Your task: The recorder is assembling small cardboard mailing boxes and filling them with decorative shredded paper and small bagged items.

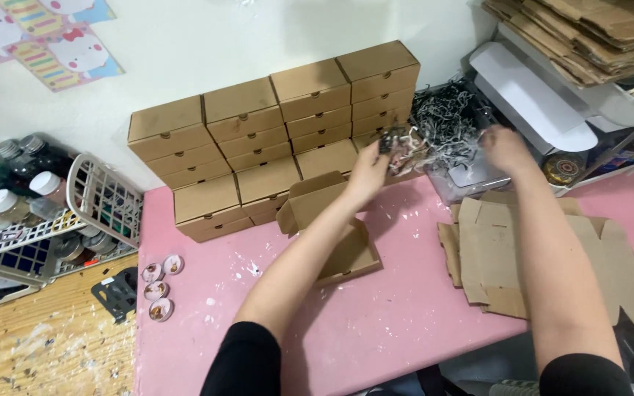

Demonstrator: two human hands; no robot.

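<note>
Crinkly shredded paper (pixel 392 139) pinched in left hand (pixel 367 176) above open cardboard box (pixel 346 253).

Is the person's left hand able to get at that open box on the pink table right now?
Probably yes: the left hand holds shredded paper just above the open box, nothing between.

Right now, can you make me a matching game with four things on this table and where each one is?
Things:
1. stacked closed boxes
2. open box
3. flat cardboard cutouts
4. small round discs

Places:
A. under the person's right forearm
B. near the pink table's left edge
C. against the white wall
D. under the person's left forearm

Pairs: 1-C, 2-D, 3-A, 4-B
</note>
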